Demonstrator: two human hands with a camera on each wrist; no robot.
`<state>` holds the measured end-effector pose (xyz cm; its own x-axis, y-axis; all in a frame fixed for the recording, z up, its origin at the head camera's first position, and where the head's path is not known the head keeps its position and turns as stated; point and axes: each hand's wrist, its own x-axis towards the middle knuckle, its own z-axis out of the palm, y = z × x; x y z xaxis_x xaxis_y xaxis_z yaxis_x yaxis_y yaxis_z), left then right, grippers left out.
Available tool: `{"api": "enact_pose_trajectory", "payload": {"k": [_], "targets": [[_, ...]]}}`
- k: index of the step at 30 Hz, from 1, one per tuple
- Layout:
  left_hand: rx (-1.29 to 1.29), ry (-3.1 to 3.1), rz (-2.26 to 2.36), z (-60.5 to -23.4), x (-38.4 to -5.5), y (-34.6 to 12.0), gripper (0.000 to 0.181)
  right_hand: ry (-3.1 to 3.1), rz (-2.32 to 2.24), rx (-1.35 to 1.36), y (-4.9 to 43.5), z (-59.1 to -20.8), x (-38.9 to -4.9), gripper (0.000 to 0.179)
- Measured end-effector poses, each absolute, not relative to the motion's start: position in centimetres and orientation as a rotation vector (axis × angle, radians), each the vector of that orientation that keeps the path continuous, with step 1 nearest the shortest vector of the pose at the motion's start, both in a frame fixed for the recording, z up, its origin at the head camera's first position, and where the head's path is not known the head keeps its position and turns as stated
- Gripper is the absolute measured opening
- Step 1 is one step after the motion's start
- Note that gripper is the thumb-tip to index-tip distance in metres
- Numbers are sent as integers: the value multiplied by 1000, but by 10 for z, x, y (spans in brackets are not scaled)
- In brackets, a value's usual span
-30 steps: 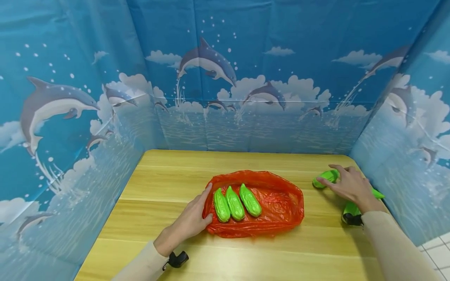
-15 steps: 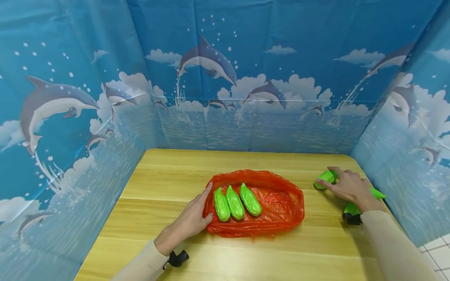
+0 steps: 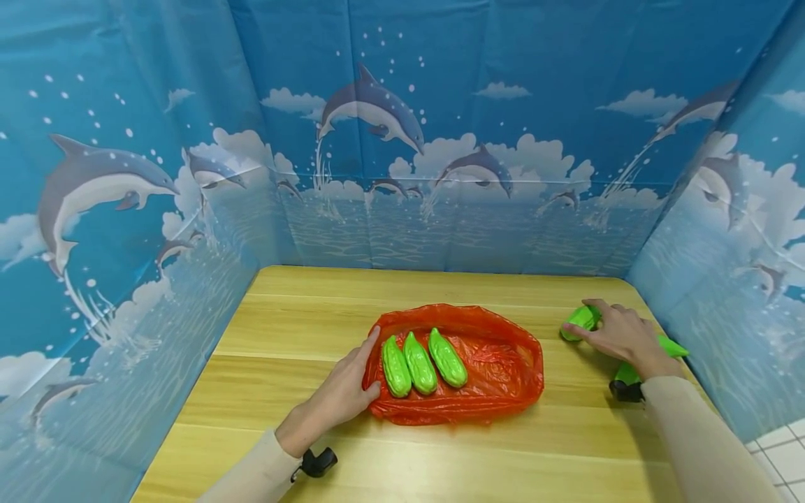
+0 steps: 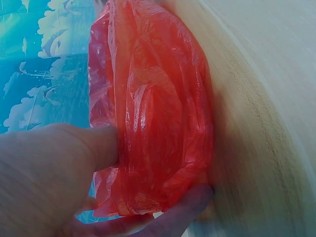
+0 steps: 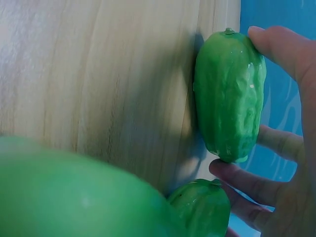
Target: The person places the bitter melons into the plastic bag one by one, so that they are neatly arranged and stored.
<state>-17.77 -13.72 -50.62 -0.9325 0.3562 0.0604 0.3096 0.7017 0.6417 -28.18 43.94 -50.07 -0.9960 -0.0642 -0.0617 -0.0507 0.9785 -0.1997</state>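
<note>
In the head view my left hand [image 3: 342,384] lies against the left end of a red plastic bag [image 3: 503,395], touching its edge with thumb and fairly straight fingers. Inside the bag, three glossy green bitter melons [image 3: 420,363] lie side by side toward the left. At the table's right, my right hand [image 3: 622,335] pinches another bitter melon [image 5: 229,96] between the thumb at one end and fingertips at the other. Below those fingers sits a further bitter melon [image 5: 202,210]. A blurred green one [image 5: 84,197] fills the right wrist view's lower left.
A wood-grain table [image 3: 283,314] carries everything. Blue dolphin-print curtains [image 3: 478,230] enclose its back and sides. More green [image 3: 671,347] shows beside my right wrist, partly covered by the arm. White floor tiles [image 3: 780,447] appear at the far right.
My right hand has shifted slightly left and toward me, its bitter melon turning a little with it. The left hand and the bag look the same.
</note>
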Motion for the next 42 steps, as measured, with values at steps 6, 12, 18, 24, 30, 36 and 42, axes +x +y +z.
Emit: {"api": "enact_pose_trajectory", "payload": {"k": [6, 12, 18, 24, 30, 36, 42], "targets": [[559, 2830, 1060, -506, -178, -137, 104, 3061, -310, -96, 438, -503, -282, 106], [556, 2827, 1072, -506, -178, -136, 104, 3068, -318, -100, 435, -500, -280, 106], [557, 2828, 1071, -505, -178, -136, 104, 3090, -339, -107, 432, -497, -278, 105], [555, 2824, 1073, -505, -178, -136, 105, 3100, -359, -115, 431, -495, -277, 105], [555, 2825, 1067, -506, -178, -137, 104, 3117, -362, -129, 429, -492, -278, 104], [556, 2825, 1068, -506, -177, -137, 104, 3113, -375, -123, 428, -492, -278, 105], [564, 2818, 1076, -505, -177, -137, 104, 3147, -444, -157, 432, -499, -283, 106]]}}
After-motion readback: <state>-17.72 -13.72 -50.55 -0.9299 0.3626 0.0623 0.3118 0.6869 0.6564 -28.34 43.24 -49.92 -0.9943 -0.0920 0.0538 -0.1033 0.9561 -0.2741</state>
